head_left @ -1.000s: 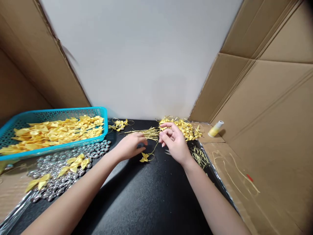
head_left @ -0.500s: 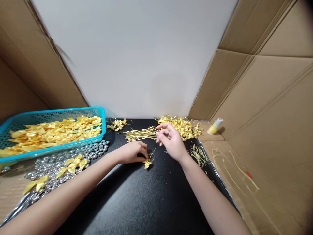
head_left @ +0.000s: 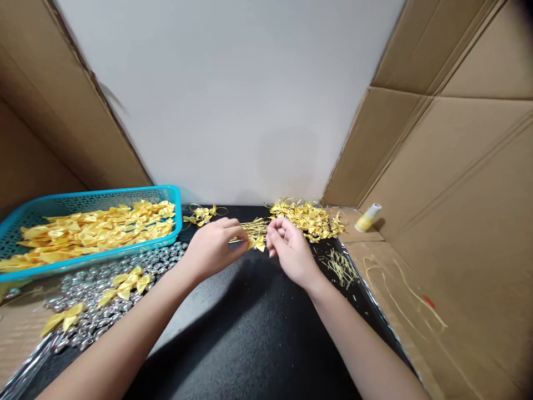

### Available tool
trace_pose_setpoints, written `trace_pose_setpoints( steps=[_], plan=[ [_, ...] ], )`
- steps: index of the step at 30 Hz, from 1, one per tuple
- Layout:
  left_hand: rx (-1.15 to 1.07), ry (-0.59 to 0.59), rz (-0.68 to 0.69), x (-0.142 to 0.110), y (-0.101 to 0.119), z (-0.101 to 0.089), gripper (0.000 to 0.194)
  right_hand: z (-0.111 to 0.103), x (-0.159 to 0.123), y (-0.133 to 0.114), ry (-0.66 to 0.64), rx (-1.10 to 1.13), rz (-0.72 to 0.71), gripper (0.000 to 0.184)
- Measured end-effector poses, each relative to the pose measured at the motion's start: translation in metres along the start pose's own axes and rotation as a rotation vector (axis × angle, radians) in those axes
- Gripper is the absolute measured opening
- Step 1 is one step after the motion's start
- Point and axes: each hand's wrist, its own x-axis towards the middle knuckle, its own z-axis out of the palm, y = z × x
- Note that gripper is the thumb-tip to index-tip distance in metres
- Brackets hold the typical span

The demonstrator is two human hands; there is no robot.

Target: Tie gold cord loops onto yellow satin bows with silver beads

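My left hand [head_left: 219, 247] pinches a small yellow ribbon bow [head_left: 259, 243] at its fingertips, raised above the black table [head_left: 233, 333]. Close by on the right, my right hand [head_left: 289, 244] has thumb and fingers pressed together beside the bow; whatever lies between them is too small to make out. Behind both hands lies a bundle of gold cord lengths [head_left: 256, 226], partly hidden by the left hand. A heap of yellow bows with gold cord loops [head_left: 308, 216] sits just beyond my right hand.
A blue basket [head_left: 177, 216] of yellow bows stands at left. Silver beads [head_left: 100, 289] spread before it, with several loose bows [head_left: 127, 283] on top. Cord trimmings [head_left: 342, 268] and a yellow thread spool [head_left: 368, 218] lie at right. Cardboard walls [head_left: 458, 183] flank the table.
My left hand has lifted the bow off the table and carried it up and slightly right, nearer my right hand. The right hand has stayed about where it was, fingers drawn closer together.
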Motion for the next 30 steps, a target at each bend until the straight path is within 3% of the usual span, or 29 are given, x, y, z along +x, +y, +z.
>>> trace_pose_setpoints(
  steps=[5,8,11,14,17,19,21,23,26,30],
  plan=[
    [0.214,0.206,-0.050,0.004,0.028,-0.029,0.019,0.010,-0.012,-0.011,0.118,-0.229,-0.141,0.014],
    [0.359,0.294,-0.060,0.000,0.042,-0.031,0.021,0.018,-0.018,-0.013,0.190,-0.207,-0.220,0.012],
    [0.380,0.337,-0.043,-0.003,0.051,-0.027,0.020,0.022,-0.019,-0.010,0.180,-0.131,-0.203,0.010],
    [0.099,0.353,-0.086,-0.006,0.053,-0.026,0.011,0.021,-0.017,-0.007,0.200,-0.077,-0.180,0.008],
    [-0.411,0.317,-0.328,-0.009,0.049,-0.031,0.023,0.015,-0.014,-0.010,0.158,-0.001,-0.207,0.007],
    [-0.738,0.179,-0.464,-0.010,0.046,-0.036,0.027,0.012,-0.013,-0.013,0.096,0.000,-0.243,0.007],
    [-0.966,0.029,-0.516,-0.011,0.044,-0.039,0.026,0.010,-0.013,-0.015,0.042,-0.034,-0.272,0.008],
    [-1.075,-0.019,-0.525,-0.010,0.045,-0.040,0.025,0.010,-0.014,-0.016,0.007,-0.070,-0.294,0.009],
    [-1.093,0.044,-0.510,-0.008,0.048,-0.039,0.019,0.011,-0.014,-0.017,-0.016,-0.065,-0.307,0.011],
    [-1.056,0.122,-0.528,-0.008,0.048,-0.038,0.015,0.006,-0.012,-0.022,0.166,0.086,-0.268,0.012]
  ],
)
